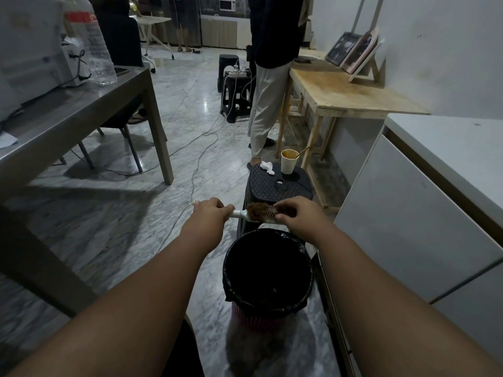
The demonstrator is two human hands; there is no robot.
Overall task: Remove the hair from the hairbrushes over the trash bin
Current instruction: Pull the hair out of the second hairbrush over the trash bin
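The left hand (211, 210) is wrapped around the pale handle of a hairbrush (246, 214), holding it level. The right hand (298, 216) sits at the brush head, its fingers pinching the clump of brown hair (258, 210) caught in the bristles. The brush hangs above the far rim of a trash bin (268, 303) lined with a black bag, standing on the marble floor. Just beyond is a black stool (277, 186) carrying a paper cup (289, 161) and a crumpled tissue (267, 167).

Your hairbrush (258, 213) hangs above the trash bin (268, 303), with the stool (280, 186) just behind it, a cup (289, 161) on top.
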